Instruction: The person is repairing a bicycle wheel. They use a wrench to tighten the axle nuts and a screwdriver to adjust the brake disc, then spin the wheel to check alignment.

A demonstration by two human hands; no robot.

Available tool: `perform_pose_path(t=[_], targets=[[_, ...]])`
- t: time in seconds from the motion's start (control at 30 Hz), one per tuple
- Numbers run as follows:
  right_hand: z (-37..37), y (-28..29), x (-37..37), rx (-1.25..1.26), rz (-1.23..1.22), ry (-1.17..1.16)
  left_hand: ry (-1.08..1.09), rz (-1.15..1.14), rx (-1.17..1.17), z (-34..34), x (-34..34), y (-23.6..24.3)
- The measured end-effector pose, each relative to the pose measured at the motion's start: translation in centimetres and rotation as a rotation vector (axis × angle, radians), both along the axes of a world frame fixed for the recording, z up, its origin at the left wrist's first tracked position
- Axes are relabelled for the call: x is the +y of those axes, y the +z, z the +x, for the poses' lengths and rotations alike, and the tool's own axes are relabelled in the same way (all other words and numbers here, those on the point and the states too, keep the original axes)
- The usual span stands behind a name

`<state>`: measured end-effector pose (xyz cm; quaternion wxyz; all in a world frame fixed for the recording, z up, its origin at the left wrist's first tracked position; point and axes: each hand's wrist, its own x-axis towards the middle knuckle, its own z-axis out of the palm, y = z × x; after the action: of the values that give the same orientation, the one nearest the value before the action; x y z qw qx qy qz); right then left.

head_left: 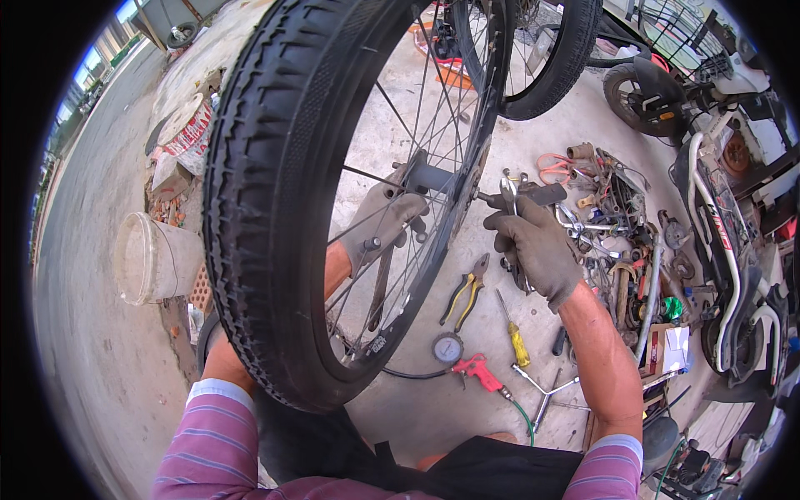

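A bicycle wheel [279, 158] with a black knobbly tyre stands upright before me, its grey hub [435, 178] at the spokes' centre. My left hand [385, 218], in a grey glove, shows through the spokes at the hub's left end. Its fingers are closed around a dark wrench, whose handle [381, 287] hangs below the hand; the spokes partly cover it. On the other side of the wheel, my gloved right hand [537, 246] is closed on a metal wrench [509, 190]. That wrench's head is up beside the axle's right end, and its lower end shows beneath the fingers.
Pliers [467, 292], a yellow screwdriver [517, 342], a red inflator gun [479, 372] with its gauge, and a three-armed wrench [546, 393] lie on the ground. Piled tools [621, 225] spread rightward. A scooter [708, 208] stands far right, a white bucket [158, 258] left.
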<state>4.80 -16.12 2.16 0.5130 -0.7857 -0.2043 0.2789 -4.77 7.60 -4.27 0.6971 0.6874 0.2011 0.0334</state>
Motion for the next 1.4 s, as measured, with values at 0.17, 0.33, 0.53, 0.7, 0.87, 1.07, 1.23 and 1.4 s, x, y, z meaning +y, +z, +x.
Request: perform_pose_path(t=[0.17, 0.33, 0.53, 0.7, 0.87, 1.07, 1.23, 1.4], targets=[[-3.3, -0.8, -1.8, 0.373, -0.085, 0.085, -0.022, 0.037, 0.099, 0.0, 0.4, -1.2], [-2.4, -3.2, -0.7, -0.247, -0.184, 0.083, -0.041, 0.168, 0.02, 0.3, 0.0, -2.0], [-2.9, -3.8, 0.8, -0.402, -0.167, -0.009, -0.036, 0.18, -0.054, 0.1, -0.2, -2.3], [-4.0, -2.2, 1.7, -0.261, -0.134, -0.038, -0.027, 0.238, -0.1, 0.2, -0.5, -2.3], [-4.6, -2.0, 2.0, -0.282, -0.169, 0.005, -0.007, 0.249, -0.189, 0.1, -0.7, -2.0], [-4.9, -2.6, 2.3, -0.275, -0.053, -0.065, -0.045, 0.209, -0.052, 0.0, -0.3, -2.0], [-5.2, -2.4, 2.2, -0.143, 0.033, -0.124, -0.068, 0.289, -0.085, 0.2, -0.3, -2.2], [-4.8, -2.9, 2.2, -0.111, 0.134, -0.116, -0.024, 0.255, -0.167, 0.1, -0.7, -1.5]])
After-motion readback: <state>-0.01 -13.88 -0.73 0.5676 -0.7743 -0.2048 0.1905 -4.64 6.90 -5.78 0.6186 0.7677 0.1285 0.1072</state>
